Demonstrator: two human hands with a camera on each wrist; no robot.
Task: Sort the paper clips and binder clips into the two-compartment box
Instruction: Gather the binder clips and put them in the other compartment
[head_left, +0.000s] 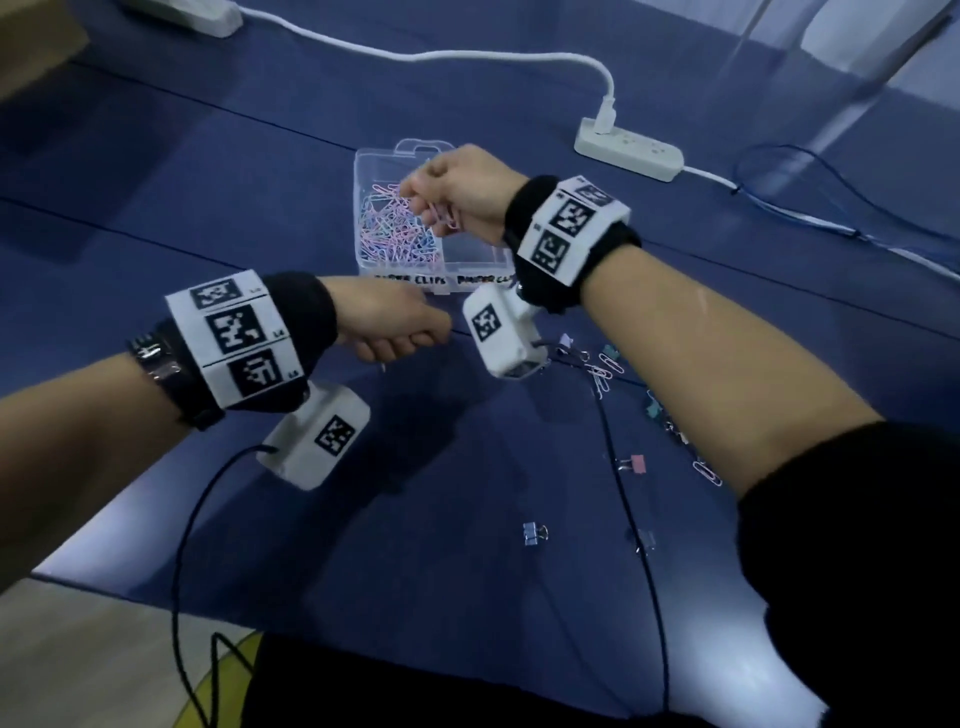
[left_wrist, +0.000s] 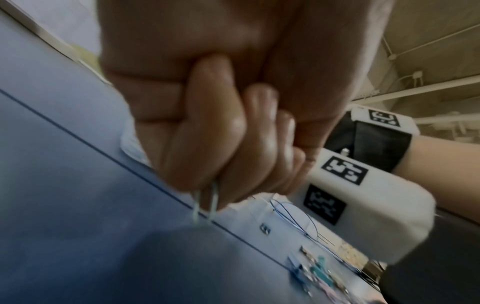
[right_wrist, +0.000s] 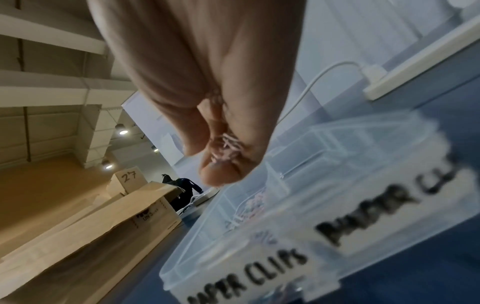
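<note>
A clear two-compartment box (head_left: 363, 260) stands on the blue cloth, labelled PAPER CLIPS (right_wrist: 249, 275) and BINDER CLIPS. Its left compartment holds a heap of pastel paper clips (head_left: 387, 228); the right one looks bare. My right hand (head_left: 447, 192) hovers over the box and pinches a bunch of pink paper clips (head_left: 444, 215), which also show between its fingers (right_wrist: 231, 148). My left hand (head_left: 395, 327) is a fist in front of the box, gripping pale blue paper clips (left_wrist: 205, 205) that stick out below the fingers.
Loose binder clips (head_left: 638, 463) and paper clips (head_left: 605, 366) lie scattered on the cloth under and beside my right forearm. A white power strip (head_left: 628, 148) with its cable lies behind the box, with blue wire (head_left: 810, 208) to the right. Cardboard boxes (right_wrist: 91, 226) stand at the left.
</note>
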